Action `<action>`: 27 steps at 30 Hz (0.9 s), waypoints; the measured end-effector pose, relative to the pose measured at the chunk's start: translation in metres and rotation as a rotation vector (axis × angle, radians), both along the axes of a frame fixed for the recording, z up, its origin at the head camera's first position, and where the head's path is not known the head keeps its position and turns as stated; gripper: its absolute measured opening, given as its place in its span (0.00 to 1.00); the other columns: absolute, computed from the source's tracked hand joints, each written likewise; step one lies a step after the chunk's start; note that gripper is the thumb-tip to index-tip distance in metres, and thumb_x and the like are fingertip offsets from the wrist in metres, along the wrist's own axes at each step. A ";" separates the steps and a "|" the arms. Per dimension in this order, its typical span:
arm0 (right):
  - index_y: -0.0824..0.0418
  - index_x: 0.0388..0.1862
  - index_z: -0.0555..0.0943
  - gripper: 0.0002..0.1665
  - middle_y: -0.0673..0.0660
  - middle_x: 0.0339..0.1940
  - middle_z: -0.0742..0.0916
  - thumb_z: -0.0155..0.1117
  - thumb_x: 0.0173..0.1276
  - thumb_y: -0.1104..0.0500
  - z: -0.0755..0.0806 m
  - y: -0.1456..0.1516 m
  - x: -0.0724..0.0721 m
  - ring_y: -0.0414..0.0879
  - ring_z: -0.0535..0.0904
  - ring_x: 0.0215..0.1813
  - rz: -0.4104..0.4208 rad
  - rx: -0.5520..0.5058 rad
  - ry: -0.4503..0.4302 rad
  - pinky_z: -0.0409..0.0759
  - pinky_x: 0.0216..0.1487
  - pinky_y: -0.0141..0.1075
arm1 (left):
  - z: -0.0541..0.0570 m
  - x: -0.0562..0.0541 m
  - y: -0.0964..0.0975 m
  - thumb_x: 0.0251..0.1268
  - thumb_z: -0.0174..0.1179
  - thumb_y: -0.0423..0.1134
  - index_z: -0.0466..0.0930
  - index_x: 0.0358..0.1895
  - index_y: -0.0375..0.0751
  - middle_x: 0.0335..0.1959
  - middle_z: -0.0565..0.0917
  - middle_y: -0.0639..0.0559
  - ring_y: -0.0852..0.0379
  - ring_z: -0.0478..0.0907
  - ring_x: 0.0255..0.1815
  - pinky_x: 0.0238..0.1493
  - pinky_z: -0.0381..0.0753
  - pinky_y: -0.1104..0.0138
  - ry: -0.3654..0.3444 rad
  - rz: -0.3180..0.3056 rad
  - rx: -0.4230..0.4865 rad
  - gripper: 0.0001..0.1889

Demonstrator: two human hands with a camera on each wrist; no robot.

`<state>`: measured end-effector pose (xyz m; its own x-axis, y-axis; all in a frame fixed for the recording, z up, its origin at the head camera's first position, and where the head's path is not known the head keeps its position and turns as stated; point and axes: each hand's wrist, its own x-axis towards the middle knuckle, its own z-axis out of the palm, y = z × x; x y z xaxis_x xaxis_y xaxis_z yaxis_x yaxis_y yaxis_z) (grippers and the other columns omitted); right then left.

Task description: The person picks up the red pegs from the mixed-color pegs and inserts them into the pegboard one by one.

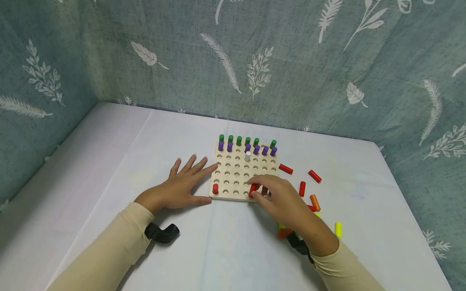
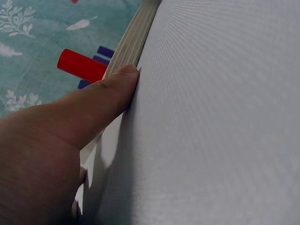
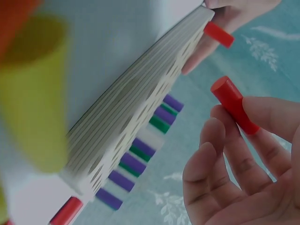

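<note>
A wooden pegboard (image 1: 230, 198) lies on the white table. Its back row holds several green pegs (image 1: 239, 140), the row before it several purple pegs (image 1: 256, 150). One white peg (image 1: 247, 156) stands just in front of these. At the near left corner a red peg (image 1: 215, 188) is upright in its hole. My left hand (image 1: 180, 186) rests spread at the board's left side, its thumb (image 2: 115, 86) against the near edge. Between thumb and fingers, my right hand (image 1: 287, 198) pinches another red peg (image 3: 234, 105) over the near rows, with the peg clear of the holes in the right wrist view.
Loose red pegs (image 1: 314, 176) are scattered right of the board, along with an orange peg (image 1: 315, 202) and a yellow peg (image 1: 338, 229). More yellow and orange pegs lie partly under the right forearm. A leaf-patterned green cloth (image 1: 218, 81) rises behind the table.
</note>
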<state>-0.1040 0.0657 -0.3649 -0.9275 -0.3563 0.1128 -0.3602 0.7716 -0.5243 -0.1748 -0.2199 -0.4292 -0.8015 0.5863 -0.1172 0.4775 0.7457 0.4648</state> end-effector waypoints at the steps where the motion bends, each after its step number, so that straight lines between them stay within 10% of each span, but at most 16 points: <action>1: 0.55 0.54 0.85 0.17 0.49 0.49 0.88 0.71 0.66 0.60 0.000 -0.003 -0.001 0.39 0.79 0.41 0.002 0.007 0.006 0.83 0.43 0.34 | 0.001 -0.001 0.000 0.56 0.65 0.68 0.47 0.81 0.67 0.84 0.46 0.46 0.37 0.31 0.84 0.75 0.22 0.35 0.000 -0.001 0.002 0.51; 17: 0.54 0.56 0.84 0.16 0.50 0.51 0.89 0.68 0.69 0.59 0.003 -0.047 -0.021 0.45 0.83 0.44 0.029 0.094 -0.052 0.83 0.48 0.38 | 0.001 -0.001 0.000 0.56 0.65 0.68 0.48 0.81 0.67 0.84 0.46 0.46 0.37 0.31 0.84 0.74 0.23 0.34 -0.005 -0.006 -0.009 0.51; 27: 0.55 0.48 0.87 0.12 0.49 0.41 0.92 0.72 0.65 0.60 -0.011 -0.053 -0.022 0.42 0.87 0.41 0.107 0.192 0.146 0.84 0.51 0.41 | 0.000 0.000 0.004 0.57 0.64 0.68 0.47 0.81 0.66 0.84 0.46 0.46 0.38 0.32 0.84 0.75 0.24 0.34 0.018 -0.017 -0.010 0.51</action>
<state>-0.1263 0.0124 -0.3757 -0.8625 -0.4789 0.1635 -0.5058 0.8056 -0.3085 -0.1745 -0.2164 -0.4296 -0.7935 0.5988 -0.1085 0.4986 0.7419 0.4483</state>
